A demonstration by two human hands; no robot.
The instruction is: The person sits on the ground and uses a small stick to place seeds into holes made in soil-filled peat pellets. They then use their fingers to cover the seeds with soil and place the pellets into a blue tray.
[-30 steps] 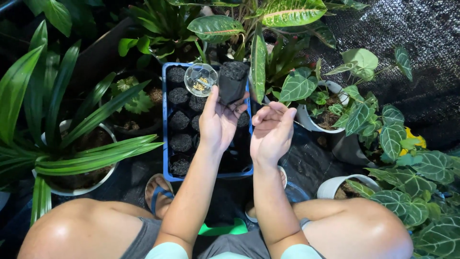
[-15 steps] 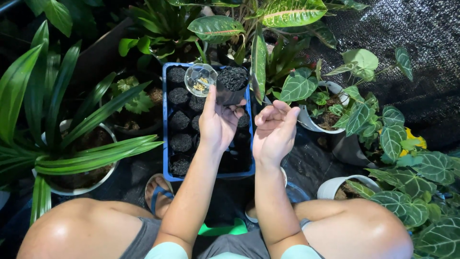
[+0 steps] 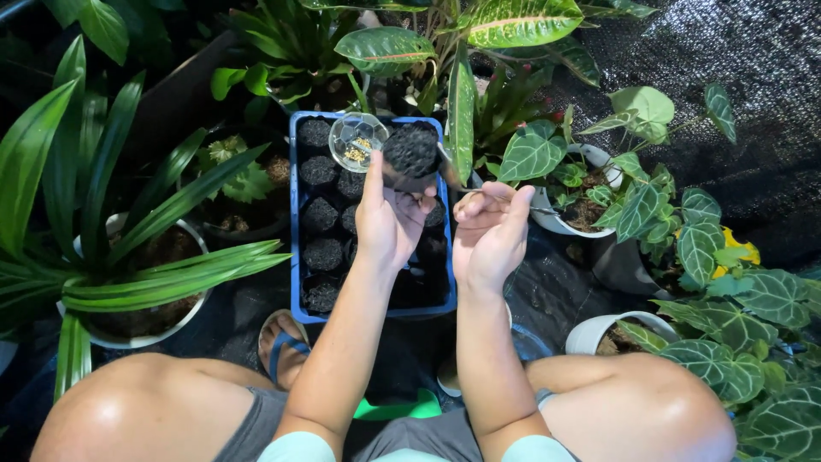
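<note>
Nearest to us we see two bare knees at the bottom, and between them a green stool (image 3: 389, 406). At 7 o'clock from the hands one foot in a blue sandal (image 3: 282, 346) rests on the dark ground cloth.

Both forearms go up toward the middle. The left hand (image 3: 389, 218) is closed around a small black pot (image 3: 412, 154) full of dark soil; the fingers wrap its lower part and the pot stands nearly upright above the tray. The right hand (image 3: 492, 231) is just at 3 o'clock from the left one, half closed, palm turned to the left, and it pinches thin tweezers (image 3: 505, 198) whose tips point to 3 o'clock. We cannot tell if something sits between the tips.

Under the hands lies a blue tray (image 3: 295, 257) with rows of small soil pots. At 11 o'clock from the held pot, touching its edge, stands a clear cup (image 3: 355, 141) with some yellowish seeds inside.

Farther, at 9 o'clock, a long-leaved plant grows in a white pot (image 3: 141, 334). At 3 o'clock are veined-leaf plants in another white pot (image 3: 569, 224). At 12 o'clock we see large spotted leaves (image 3: 513, 19).
</note>
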